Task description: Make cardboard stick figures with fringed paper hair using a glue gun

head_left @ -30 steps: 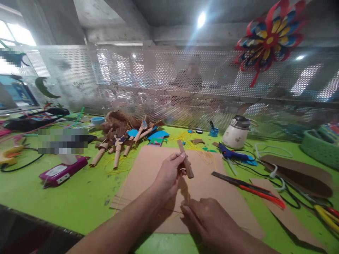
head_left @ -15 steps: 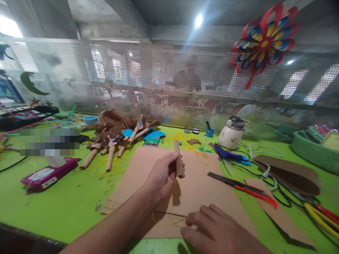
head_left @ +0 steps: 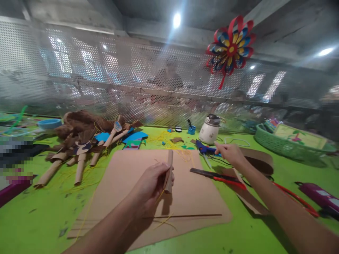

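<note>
My left hand is closed round a narrow roll of brown paper, held tilted upright above a large brown cardboard sheet. A yellow strand hangs below that hand. Stretched out to the right, my right hand has its thumb and fingers closed at the handle end of a blue hot glue gun, which lies on the table. Nearer to me than that hand lies a black and red cutter. Loose yellow raffia strands rest on the sheet.
Several brown paper roll figures lie at the left on the green table. Behind the glue gun stands a white jug. A green basket and a purple power strip are at the right. A perforated screen closes off the back.
My right hand has gone from the front of the cardboard sheet out to the glue gun. The view has turned right. My left hand still holds the paper roll.
</note>
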The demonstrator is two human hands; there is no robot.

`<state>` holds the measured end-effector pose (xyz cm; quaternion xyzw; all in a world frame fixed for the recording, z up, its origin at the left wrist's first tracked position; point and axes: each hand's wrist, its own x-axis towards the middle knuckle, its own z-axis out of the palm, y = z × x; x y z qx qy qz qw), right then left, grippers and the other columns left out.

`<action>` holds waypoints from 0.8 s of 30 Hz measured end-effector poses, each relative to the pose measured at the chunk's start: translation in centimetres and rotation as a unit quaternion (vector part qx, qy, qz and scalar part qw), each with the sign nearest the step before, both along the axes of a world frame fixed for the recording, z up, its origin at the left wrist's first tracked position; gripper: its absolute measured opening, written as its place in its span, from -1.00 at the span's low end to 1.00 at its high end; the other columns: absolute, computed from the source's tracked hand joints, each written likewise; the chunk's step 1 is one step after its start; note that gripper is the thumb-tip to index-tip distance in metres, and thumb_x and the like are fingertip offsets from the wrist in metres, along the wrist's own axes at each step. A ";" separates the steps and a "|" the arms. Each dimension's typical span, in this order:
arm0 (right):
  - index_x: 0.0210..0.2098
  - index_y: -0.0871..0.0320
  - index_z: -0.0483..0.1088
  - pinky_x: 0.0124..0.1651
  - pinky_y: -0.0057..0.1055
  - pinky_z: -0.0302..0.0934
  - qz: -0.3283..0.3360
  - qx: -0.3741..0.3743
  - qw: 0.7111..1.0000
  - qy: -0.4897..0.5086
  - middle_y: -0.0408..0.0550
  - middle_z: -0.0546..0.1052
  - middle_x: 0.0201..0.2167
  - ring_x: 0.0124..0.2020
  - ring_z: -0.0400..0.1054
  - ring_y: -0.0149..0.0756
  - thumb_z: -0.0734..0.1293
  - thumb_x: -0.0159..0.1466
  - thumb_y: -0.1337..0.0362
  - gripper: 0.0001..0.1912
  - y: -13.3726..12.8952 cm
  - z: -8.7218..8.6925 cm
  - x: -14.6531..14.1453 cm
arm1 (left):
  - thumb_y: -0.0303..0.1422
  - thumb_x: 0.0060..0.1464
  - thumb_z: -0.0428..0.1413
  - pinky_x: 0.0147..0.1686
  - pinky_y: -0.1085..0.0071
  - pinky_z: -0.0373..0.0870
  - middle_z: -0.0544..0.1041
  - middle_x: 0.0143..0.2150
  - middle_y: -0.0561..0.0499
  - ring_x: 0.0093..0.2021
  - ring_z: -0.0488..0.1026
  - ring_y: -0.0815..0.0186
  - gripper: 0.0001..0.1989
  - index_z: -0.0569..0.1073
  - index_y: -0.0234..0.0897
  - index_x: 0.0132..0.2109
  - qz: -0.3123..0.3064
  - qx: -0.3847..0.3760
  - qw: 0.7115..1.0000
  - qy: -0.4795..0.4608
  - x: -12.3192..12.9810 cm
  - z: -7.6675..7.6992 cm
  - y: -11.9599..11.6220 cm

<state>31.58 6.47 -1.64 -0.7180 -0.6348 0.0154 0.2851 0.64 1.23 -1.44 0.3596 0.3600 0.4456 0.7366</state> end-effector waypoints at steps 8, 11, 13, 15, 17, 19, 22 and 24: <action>-0.19 0.23 0.50 -0.16 -0.37 0.12 0.066 -0.080 0.981 -0.161 0.09 0.53 -0.18 -0.14 0.31 -0.13 0.26 0.10 0.36 -0.70 5.2 -1.2 1.2 | -0.40 0.03 0.04 -0.61 0.53 0.23 0.42 -0.60 0.00 -0.62 0.33 0.41 -0.87 0.37 -0.35 -0.44 -0.007 0.015 1.000 0.011 -0.1 -0.2 0.1; -0.09 0.21 0.45 -0.05 -0.30 0.07 0.083 -0.112 0.969 -0.204 0.12 0.46 -0.07 -0.02 0.22 -0.06 0.28 -0.02 0.50 -0.53 6.2 -2.4 1.1 | -0.39 0.03 0.04 -0.60 0.53 0.23 0.42 -0.60 0.01 -0.62 0.33 0.40 -0.87 0.36 -0.33 -0.45 -0.010 0.018 1.000 0.014 -0.1 -0.3 0.1; -0.08 0.20 0.44 -0.05 -0.23 0.06 0.084 -0.122 0.964 -0.222 0.15 0.44 -0.08 0.00 0.19 0.00 0.28 -0.02 0.50 -0.52 6.7 -2.9 1.0 | -0.39 0.03 0.03 -0.59 0.53 0.24 0.42 -0.59 0.01 -0.61 0.34 0.41 -0.88 0.35 -0.33 -0.43 -0.014 0.014 1.000 0.015 -0.1 -0.2 0.1; -0.11 0.22 0.45 -0.06 -0.19 0.06 0.084 -0.124 0.962 -0.230 0.20 0.41 -0.09 0.01 0.16 0.05 0.28 -0.01 0.49 -0.56 7.0 -3.1 1.0 | -0.39 0.05 0.02 -0.59 0.54 0.24 0.42 -0.58 0.02 -0.61 0.33 0.41 -0.88 0.35 -0.32 -0.43 -0.014 0.010 1.000 0.019 -0.1 0.0 0.0; -0.15 0.25 0.46 -0.07 -0.19 0.07 0.091 -0.121 0.962 -0.227 0.22 0.40 -0.10 0.00 0.17 0.06 0.28 -0.01 0.48 -0.60 7.2 -3.2 1.1 | -0.40 0.05 0.02 -0.60 0.55 0.22 0.41 -0.59 0.02 -0.61 0.33 0.42 -0.88 0.34 -0.32 -0.43 -0.012 0.006 1.000 0.022 -0.1 0.2 0.0; -0.16 0.26 0.46 -0.06 -0.23 0.08 0.104 -0.115 0.965 -0.213 0.20 0.41 -0.09 -0.02 0.20 0.02 0.30 -0.02 0.47 -0.61 7.4 -3.1 1.6 | -0.40 0.05 0.03 -0.61 0.55 0.21 0.39 -0.59 0.03 -0.61 0.32 0.42 -0.88 0.33 -0.32 -0.44 -0.010 0.006 1.000 0.022 -0.1 0.3 -0.1; -0.13 0.26 0.45 -0.03 -0.30 0.10 0.121 -0.091 0.973 -0.172 0.16 0.44 -0.09 -0.05 0.25 -0.05 0.32 -0.02 0.46 -0.58 7.6 -3.0 2.6 | -0.39 0.03 0.05 -0.61 0.55 0.21 0.39 -0.59 0.03 -0.61 0.31 0.42 -0.88 0.33 -0.32 -0.44 -0.009 0.008 1.000 0.018 -0.1 0.4 -0.2; -0.11 0.29 0.44 -0.03 -0.31 0.12 0.126 -0.066 0.981 -0.133 0.16 0.47 -0.11 -0.07 0.30 -0.07 0.30 0.01 0.44 -0.59 7.5 -2.6 3.3 | -0.38 0.02 0.06 -0.60 0.55 0.22 0.40 -0.59 0.03 -0.60 0.31 0.42 -0.88 0.34 -0.32 -0.44 -0.011 0.006 1.000 0.018 -0.1 0.3 -0.2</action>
